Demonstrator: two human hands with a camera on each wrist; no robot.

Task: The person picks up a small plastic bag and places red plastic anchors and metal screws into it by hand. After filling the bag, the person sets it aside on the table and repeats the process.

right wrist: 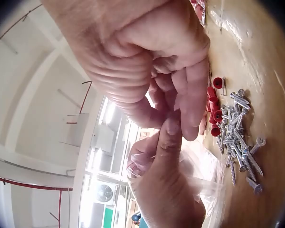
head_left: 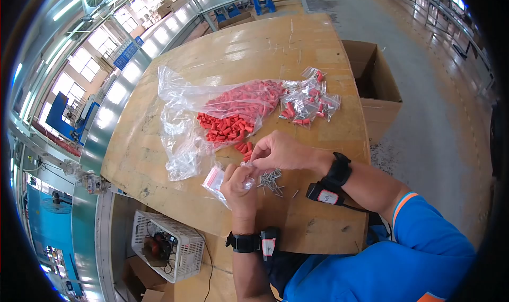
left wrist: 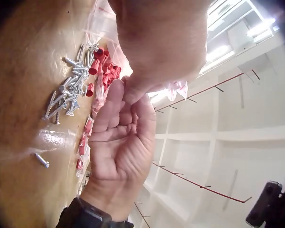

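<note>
Fingers of the right hand pinched together on the mouth of a small zip bag; whether they also hold a part cannot be told. Left hand clamps the bag between thumb and curled fingers, just above the worktop, mouth turned towards the right hand, seemingly to keep it open. Pile of screws just beside both hands, within easy reach. Red wall plugs spill from a large plastic bag beyond; filled small bags lie farther off, well apart from the loose stock

An open cardboard box stands on the floor just beside the right edge of the wooden table. A white plastic basket (something dark lies inside) sits below the table's near edge. Blue stools stand far behind.
</note>
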